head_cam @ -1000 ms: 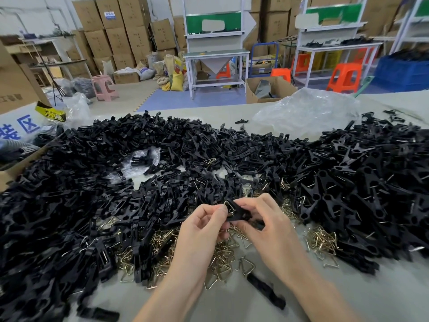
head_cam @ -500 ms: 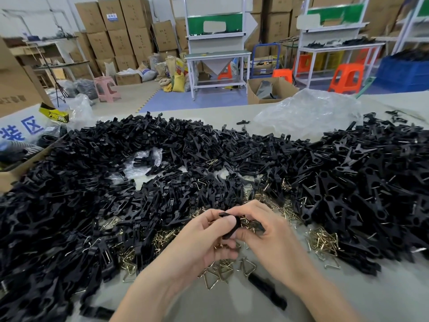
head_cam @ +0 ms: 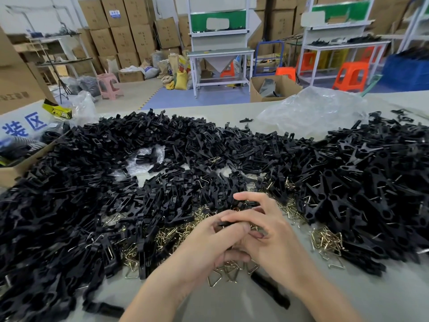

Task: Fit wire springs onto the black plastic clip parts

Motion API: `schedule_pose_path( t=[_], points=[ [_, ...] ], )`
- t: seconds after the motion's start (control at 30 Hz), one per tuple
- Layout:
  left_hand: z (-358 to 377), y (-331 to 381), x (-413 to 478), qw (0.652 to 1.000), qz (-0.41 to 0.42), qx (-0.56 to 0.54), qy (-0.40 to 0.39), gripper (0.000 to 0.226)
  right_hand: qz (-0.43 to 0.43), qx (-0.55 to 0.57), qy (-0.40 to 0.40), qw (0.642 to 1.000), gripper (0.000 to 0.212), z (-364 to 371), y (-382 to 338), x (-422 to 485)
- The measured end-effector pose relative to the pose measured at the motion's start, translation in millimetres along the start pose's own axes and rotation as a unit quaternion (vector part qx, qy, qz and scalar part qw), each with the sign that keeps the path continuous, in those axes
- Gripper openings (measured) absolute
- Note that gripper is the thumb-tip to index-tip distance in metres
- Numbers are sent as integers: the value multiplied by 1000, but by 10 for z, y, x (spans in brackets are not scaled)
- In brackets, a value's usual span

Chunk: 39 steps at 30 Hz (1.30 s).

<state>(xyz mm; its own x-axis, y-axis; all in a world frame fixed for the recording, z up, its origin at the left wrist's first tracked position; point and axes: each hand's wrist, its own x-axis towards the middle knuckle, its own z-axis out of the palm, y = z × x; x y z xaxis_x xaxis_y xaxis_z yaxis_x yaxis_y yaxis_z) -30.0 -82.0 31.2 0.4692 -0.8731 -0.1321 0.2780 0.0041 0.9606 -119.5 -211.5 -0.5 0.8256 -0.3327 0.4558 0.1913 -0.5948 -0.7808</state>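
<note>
**Desk:** What is filling the shot?

**Photographer:** A grey table (head_cam: 348, 298) is carrying a sprawling heap of black clip parts (head_cam: 69, 205), which is running off the left and right edges. A crumpled clear plastic bag (head_cam: 313, 112) is lying at the far side. A drift of brass-coloured wire springs (head_cam: 171, 233) is showing through in the middle, partly buried under the heap.

**Desk:** And the hands?

**Photographer:** Both are meeting just above the springs, near the table's near edge. The left hand (head_cam: 209, 247) is curling thumb and fingers round one black clip part (head_cam: 228, 223). The right hand (head_cam: 271, 238) is closing over the same piece from the other side, with its forefinger sticking out free above.

**Desk:** Which way is that piece lying?

**Photographer:** Its long axis is running roughly left to right, almost level. Only a thin dark strip is showing; both ends are sitting under fingers, so which end is pointing where cannot be told. Whether a spring is in the grip is also impossible to make out.

**Desk:** Anything smaller?

**Photographer:** A lone black piece (head_cam: 269, 289) is lying beside the right forearm, slanting from upper left to lower right.
</note>
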Motion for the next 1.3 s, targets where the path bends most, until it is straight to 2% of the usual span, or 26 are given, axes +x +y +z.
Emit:
schedule_pose_path(
  t=[0.1, 0.2, 0.37, 0.57, 0.67, 0.73, 0.8, 0.83, 0.87, 0.9, 0.93, 0.97, 1.0, 1.07, 1.13, 1.17, 1.23, 1.3],
  points=[
    [7, -12, 12, 1000, 8, 12, 13, 17, 7, 13, -12, 1000, 54, -13, -8, -1],
    [-12, -26, 27, 1000, 8, 19, 19, 16, 15, 61, -30, 998, 57, -4, 6, -4],
    [-23, -47, 39, 999, -7, -18, 28, 10, 4, 19, -51, 999, 63, -1, 22, 6],
    [-22, -83, 68, 999, -4, 10, 45, 14, 12, 18, -52, 998, 42, 33, -33, 17],
    [-18, -75, 66, 1000, -3, 9, 1, 21, 25, 80, -50, 995, 39, 22, -5, 15],
    [-28, -64, 53, 999, -7, -30, -26, 45, 18, 73, -7, 997, 43, -36, 10, 35],
    [-40, -46, 39, 999, -4, -44, -6, 64, 16, 70, 81, 994, 37, -154, 20, 104],
    [-46, -38, 34, 999, 16, -21, 20, 64, 35, 129, 145, 980, 32, -243, 33, 146],
    [-52, -33, 35, 997, 48, 18, 54, 59, 64, 224, 215, 948, 28, -348, 57, 191],
    [-65, -42, 38, 989, 87, 69, 99, 48, 99, 323, 277, 900, 27, -454, 99, 227],
    [-90, -52, 41, 971, 126, 130, 157, 36, 140, 406, 312, 847, 29, -533, 134, 254],
    [-129, -66, 47, 940, 159, 204, 221, 26, 183, 456, 314, 812, 33, -574, 172, 262],
    [-185, -88, 49, 899, 179, 287, 279, 22, 227, 472, 290, 801, 36, -568, 188, 259],
    [-292, -125, 55, 794, 164, 481, 332, 31, 271, 431, 212, 834, 39, -452, 209, 244],
    [-370, -201, 72, 706, 100, 628, 313, 46, 251, 326, 162, 897, 28, -313, 193, 208],
    [-387, -231, 79, 682, 74, 660, 305, 47, 231, 255, 149, 927, 23, -258, 185, 187],
    [-389, -238, 78, 672, 57, 675, 300, 42, 180, 80, 121, 973, 22, -197, 181, 144],
    [-416, -205, 74, 673, 70, 674, 297, 34, 139, -51, 87, 985, 27, -160, 162, 112]
  ],
)
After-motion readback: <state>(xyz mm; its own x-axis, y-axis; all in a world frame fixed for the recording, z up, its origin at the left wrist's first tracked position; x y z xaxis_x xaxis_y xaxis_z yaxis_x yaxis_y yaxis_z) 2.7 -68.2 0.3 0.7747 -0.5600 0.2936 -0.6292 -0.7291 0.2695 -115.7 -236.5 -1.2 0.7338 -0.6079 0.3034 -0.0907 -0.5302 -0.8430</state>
